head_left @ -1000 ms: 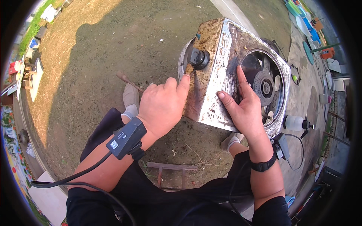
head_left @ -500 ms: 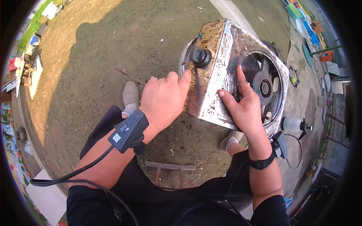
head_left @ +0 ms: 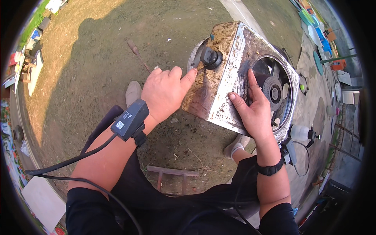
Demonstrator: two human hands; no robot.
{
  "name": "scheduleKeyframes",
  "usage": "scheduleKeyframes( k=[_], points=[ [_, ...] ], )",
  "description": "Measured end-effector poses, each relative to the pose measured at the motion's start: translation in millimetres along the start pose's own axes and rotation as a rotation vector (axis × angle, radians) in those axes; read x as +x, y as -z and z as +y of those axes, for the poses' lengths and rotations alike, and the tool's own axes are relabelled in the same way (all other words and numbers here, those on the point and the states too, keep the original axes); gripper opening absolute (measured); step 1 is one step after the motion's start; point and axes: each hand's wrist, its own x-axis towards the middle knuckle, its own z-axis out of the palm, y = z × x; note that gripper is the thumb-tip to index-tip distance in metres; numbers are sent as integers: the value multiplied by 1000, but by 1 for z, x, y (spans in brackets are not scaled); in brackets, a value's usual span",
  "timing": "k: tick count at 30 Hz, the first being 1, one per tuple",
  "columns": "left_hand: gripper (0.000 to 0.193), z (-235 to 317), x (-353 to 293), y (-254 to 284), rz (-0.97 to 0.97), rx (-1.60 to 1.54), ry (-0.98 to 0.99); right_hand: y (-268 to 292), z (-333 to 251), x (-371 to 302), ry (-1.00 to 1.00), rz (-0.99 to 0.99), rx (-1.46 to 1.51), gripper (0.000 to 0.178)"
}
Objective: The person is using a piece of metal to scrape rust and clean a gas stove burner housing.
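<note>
A grimy single-burner gas stove [head_left: 229,100] stands tilted on the ground in front of me, its white paint scraped and stained. A black knob [head_left: 212,58] sticks out of its brown-stained front panel. My left hand [head_left: 163,91] is closed around a rusty tool [head_left: 134,47] with a thin shaft and a wider end that points away from me. Its forefinger reaches to the panel just below the knob. My right hand [head_left: 256,107] grips the stove's top beside the round burner [head_left: 273,90], thumb and forefinger spread. Its other fingers are partly hidden.
A white spray bottle [head_left: 299,132] with a black top stands right of the stove. A low wooden stool or frame [head_left: 172,170] lies between my legs. Cables run from the black devices on my wrists. Clutter lines the far right, including an orange crate [head_left: 338,64].
The rusty tool has swung up and away as my left hand turned, and its fingertip has drawn slightly off the knob's base. My right hand keeps its place on the stove.
</note>
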Motion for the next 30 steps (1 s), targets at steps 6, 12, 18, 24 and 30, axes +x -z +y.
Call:
scheduleKeyframes(
  k=[6,12,18,24,30],
  points=[
    [51,-27,0,11,-18,-4,253,0,-8,-1,-8,-23,-2,92],
    [37,-8,12,-3,-10,-573,388,-1,1,0,-14,-17,29,92],
    [36,-12,39,18,-280,-1141,799,-1,-1,0,-29,-23,59,92],
    [40,-17,39,22,-335,-1328,860,-3,2,0,-2,-12,91,92],
    [38,-19,33,26,-357,-1437,891,-1,0,-1,-20,-26,88,92]
  ],
)
